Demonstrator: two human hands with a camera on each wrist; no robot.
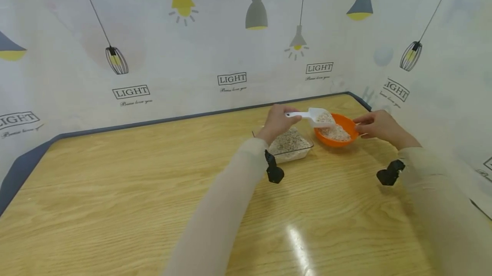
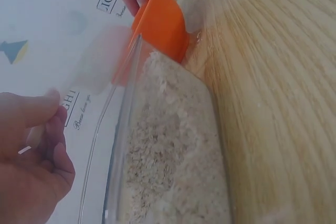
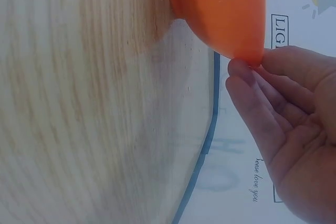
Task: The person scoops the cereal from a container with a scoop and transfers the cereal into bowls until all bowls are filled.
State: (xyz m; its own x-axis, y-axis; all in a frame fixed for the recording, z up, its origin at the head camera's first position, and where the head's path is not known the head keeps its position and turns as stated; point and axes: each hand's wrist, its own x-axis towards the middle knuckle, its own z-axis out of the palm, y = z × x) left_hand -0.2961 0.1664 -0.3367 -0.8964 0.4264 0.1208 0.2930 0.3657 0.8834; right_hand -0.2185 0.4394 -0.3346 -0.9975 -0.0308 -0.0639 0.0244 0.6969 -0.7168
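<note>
My left hand grips the handle of a white scoop, whose head tilts over an orange bowl. Pale flakes that look like oats lie in the bowl, and more sit at the scoop's mouth. In the left wrist view the scoop is blurred, while the left hand shows its thumb and fingers curled round the handle. My right hand pinches the bowl's rim between thumb and fingers, plainly seen in the right wrist view at the orange bowl. Beneath the left hand stands a clear rectangular container of flakes.
The wooden table extends left and toward me. Behind it and on the right hangs a white sheet printed with lamps. A dark blue edge runs along the table's back. Both wrists carry small black mounts.
</note>
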